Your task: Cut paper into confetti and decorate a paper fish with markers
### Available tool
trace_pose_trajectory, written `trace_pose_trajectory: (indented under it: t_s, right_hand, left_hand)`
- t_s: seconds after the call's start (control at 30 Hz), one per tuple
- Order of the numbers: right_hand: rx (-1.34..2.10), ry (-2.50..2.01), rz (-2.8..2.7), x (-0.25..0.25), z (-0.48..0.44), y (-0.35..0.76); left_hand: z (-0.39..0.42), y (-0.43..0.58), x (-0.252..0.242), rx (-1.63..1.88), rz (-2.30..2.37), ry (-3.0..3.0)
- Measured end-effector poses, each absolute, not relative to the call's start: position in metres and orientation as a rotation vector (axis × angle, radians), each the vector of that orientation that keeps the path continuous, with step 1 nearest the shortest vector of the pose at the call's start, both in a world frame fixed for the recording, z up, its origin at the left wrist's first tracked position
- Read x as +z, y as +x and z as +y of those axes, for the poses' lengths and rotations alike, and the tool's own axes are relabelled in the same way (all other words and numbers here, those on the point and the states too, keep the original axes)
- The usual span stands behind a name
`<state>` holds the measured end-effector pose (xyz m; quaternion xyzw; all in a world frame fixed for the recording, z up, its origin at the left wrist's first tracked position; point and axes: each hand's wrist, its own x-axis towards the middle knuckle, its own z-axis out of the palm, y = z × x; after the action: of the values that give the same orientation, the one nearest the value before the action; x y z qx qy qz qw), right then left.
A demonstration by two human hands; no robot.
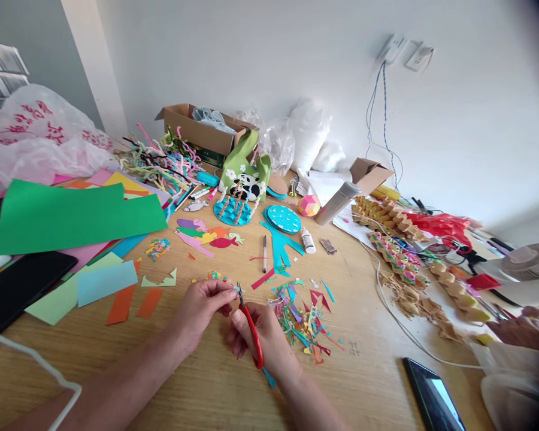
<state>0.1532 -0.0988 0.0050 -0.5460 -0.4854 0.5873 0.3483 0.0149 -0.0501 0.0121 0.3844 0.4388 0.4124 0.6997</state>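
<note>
Near the middle of the table, my right hand is wrapped round a pair of red-handled scissors, blades pointing away from me. My left hand is closed in a pinch beside the scissor tips; a tiny pale blue bit, seemingly paper, shows at its fingertips, too small to make out well. Just beyond the left hand lie small colourful paper dots. A heap of paper scraps spreads to the right of my right hand. Fish-shaped paper cutouts lie further back.
Coloured paper sheets and a black tablet-like object cover the left side. Blue discs, a pen and a grey thermos stand or lie behind. On the right are a phone, a white cable and another person's hand.
</note>
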Motion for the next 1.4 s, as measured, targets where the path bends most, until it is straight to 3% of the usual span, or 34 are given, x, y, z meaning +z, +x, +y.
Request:
trace_pose_trajectory:
  t_s: [1.4]
  right_hand:
    - [1.554, -1.504, -1.229, 0.0046, -0.0976, 0.1562]
  left_hand:
    - [-0.0501, 0.0146, 0.0123, 0.857, 0.934, 0.861]
